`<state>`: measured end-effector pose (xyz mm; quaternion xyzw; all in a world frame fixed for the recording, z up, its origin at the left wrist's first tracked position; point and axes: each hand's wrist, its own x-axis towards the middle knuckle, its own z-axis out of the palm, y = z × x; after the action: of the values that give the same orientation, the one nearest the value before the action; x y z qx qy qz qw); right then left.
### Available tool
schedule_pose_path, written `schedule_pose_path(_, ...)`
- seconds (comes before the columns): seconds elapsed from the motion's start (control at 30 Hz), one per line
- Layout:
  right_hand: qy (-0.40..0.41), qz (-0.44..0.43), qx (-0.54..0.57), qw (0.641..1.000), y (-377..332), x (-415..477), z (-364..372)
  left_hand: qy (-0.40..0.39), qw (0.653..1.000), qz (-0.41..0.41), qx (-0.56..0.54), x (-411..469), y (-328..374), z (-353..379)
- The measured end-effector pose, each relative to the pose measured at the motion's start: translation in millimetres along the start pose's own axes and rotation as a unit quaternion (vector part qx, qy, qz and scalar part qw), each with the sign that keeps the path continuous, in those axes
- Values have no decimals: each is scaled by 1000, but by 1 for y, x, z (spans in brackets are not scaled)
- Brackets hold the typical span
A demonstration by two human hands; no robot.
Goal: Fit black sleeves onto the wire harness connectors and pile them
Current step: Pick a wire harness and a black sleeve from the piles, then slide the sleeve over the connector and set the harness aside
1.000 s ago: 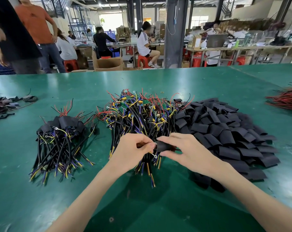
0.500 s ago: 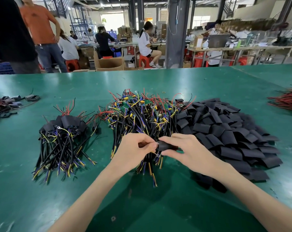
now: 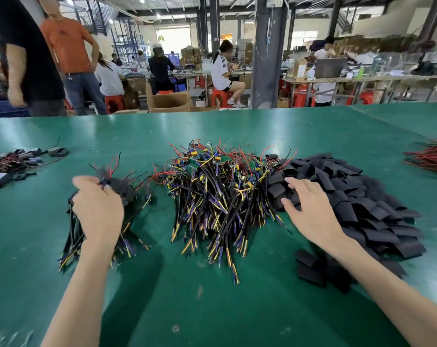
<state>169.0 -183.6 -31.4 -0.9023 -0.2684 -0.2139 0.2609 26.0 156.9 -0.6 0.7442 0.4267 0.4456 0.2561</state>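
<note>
while spread over green table (image 3: 237,126), lies in three heaps: black sleeves (image 3: 350,186) right, bare harnesses (image 3: 220,191) centre, sleeved pile (image 3: 73,234) left. hovers right hand (image 3: 310,209), splayed and empty, at sleeves' edge; pinches one sleeved harness (image 3: 116,182) in curled fingertips (image 3: 106,188) of left hand (image 3: 97,211) over that pile.

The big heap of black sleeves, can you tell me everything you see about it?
The heap of black sleeves holds many short, flattened matte tubes, like soft rubber or plastic, overlapping loosely. It lies on the green table, right of the bare wire harnesses, touching them. The right hand is over its left edge, fingers spread.
</note>
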Motion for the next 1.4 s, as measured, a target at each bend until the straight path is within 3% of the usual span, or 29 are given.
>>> schedule_pose_path(0.13, -17, 42, -87, 995, 6, 0, 1, -67, 984, 6, 168, 1, -13, 0)
schedule_pose_path(0.37, -66, 63, -148, 985, 13, 1, -1, 1, 976, 46, 213, -12, 6, 5)
schedule_pose_path(0.43, -89, 56, -163, 981, 15, 1, 1, -20, 980, 103, 167, -13, 22, 12)
schedule_pose_path(0.57, -107, 51, -157, 980, 15, 1, 2, -184, 970, 152, -40, -9, 73, 51)
schedule_pose_path(0.63, -118, 46, -145, 981, 14, 1, 1, -219, 964, 148, -39, -8, 94, 75)
schedule_pose_path(0.77, -142, 36, -147, 978, 13, 0, 0, -249, 960, 117, 61, -1, 117, 105)
schedule_pose_path(0.97, -171, 45, -139, 974, 11, 0, -5, -240, 966, 71, 59, 6, 130, 108)
schedule_pose_path(1.1, -201, 44, -128, 970, 11, -2, -5, -247, 961, 97, -81, 5, 154, 87)
schedule_pose_path(1.2, -206, 49, -97, 972, 13, -2, -6, -193, 952, 172, -162, 5, 173, 60)
schedule_pose_path(1.27, -203, 64, -84, 973, 12, -2, -6, -194, 926, 180, -269, 5, 183, 42)
schedule_pose_path(1.33, -176, 82, -148, 970, 11, -2, -5, -180, 900, 215, -333, 5, 187, 26)
schedule_pose_path(1.4, -155, 104, -252, 949, 9, -3, -6, -135, 896, 315, -284, 5, 182, 10)
